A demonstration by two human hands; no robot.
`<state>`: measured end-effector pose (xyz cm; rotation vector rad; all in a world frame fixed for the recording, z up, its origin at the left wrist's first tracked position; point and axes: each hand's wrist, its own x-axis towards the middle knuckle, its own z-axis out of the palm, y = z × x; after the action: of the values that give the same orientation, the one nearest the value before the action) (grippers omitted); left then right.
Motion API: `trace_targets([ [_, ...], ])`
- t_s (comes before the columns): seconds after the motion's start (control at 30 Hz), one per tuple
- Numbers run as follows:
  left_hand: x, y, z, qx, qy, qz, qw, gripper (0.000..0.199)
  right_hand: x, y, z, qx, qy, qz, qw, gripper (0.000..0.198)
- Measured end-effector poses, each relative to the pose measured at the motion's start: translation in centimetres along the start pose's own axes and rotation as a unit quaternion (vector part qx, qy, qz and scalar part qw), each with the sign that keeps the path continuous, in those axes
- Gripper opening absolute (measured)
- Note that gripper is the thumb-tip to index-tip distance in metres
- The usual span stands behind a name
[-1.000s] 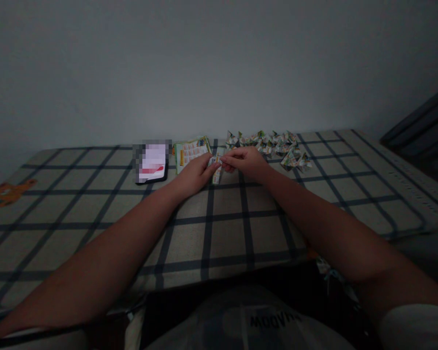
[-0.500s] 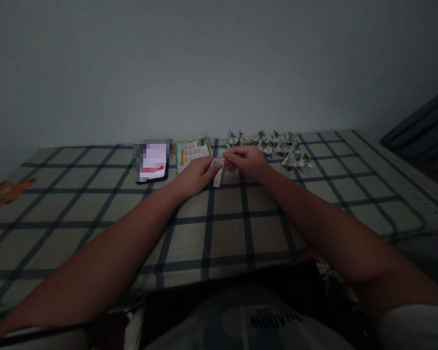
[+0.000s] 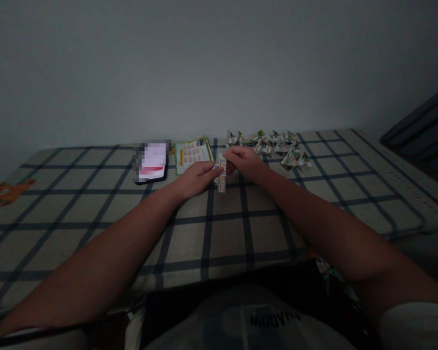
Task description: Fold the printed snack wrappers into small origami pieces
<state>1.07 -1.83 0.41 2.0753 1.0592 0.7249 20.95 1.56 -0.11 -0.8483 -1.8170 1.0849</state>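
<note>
Between my two hands stands a narrow folded strip of printed paper [image 3: 222, 181], white with small coloured print. My left hand [image 3: 198, 179] pinches it from the left, thumb on the near face. At its upper right side my right hand [image 3: 245, 161] grips it between thumb and curled fingers. Part of the paper is hidden behind the fingers. Just beyond my left hand lies a flat stack of printed leaflets [image 3: 192, 154] with green edges. Several pointed folded paper pieces [image 3: 277, 144] sit beyond and to the right of my right hand.
A phone [image 3: 153, 163] with a lit, partly blurred screen lies left of the leaflets. A checked cloth [image 3: 226, 238] covers the surface, which meets a plain wall [image 3: 219, 73] at the back. An orange printed figure [image 3: 9, 191] is at far left.
The paper strip has shifted slightly right and towards me and now stands more upright, showing more of its length. My left hand has moved a little right and nearer.
</note>
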Motion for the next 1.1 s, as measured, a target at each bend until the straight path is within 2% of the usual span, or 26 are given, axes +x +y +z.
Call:
trace_targets([
  [0.1,0.01,-0.04,0.11,0.015,0.004,0.012,1.0,0.043,-0.02,-0.08,-0.08,-0.015,0.022,-0.018,0.999,0.038],
  [0.17,0.09,-0.21,0.08,0.037,0.016,0.022,0.999,0.043,-0.03,-0.12,-0.04,-0.009,0.025,-0.007,1.0,0.04],
  [0.27,0.26,-0.56,-0.07,0.077,0.044,0.039,0.995,0.042,0.0,-0.03,0.06,0.013,-0.012,0.029,0.999,0.044],
  [0.37,0.35,-0.76,-0.18,0.102,0.073,0.045,0.991,0.042,0.03,0.11,0.03,0.016,-0.048,0.036,0.998,0.04],
  [0.63,0.36,-0.72,-0.13,0.094,0.061,0.045,0.993,0.044,0.01,0.22,-0.03,-0.067,-0.039,-0.018,0.997,0.027],
  [0.77,0.39,-0.64,-0.16,0.112,0.1,0.056,0.987,0.043,-0.05,0.34,-0.14,-0.077,-0.066,-0.009,0.995,0.034],
  [0.87,0.39,-0.63,-0.17,0.114,0.111,0.056,0.986,0.042,-0.12,0.17,-0.39,-0.121,-0.097,-0.048,0.987,0.04],
  [0.97,0.43,-0.71,-0.2,0.098,0.101,0.057,0.988,0.041,-0.11,-0.05,-0.53,-0.154,-0.087,-0.081,0.981,0.04],
  [1.1,0.53,-0.76,-0.28,0.096,0.092,0.048,0.99,0.039,-0.02,-0.02,-0.48,-0.161,-0.066,-0.076,0.982,0.039],
])
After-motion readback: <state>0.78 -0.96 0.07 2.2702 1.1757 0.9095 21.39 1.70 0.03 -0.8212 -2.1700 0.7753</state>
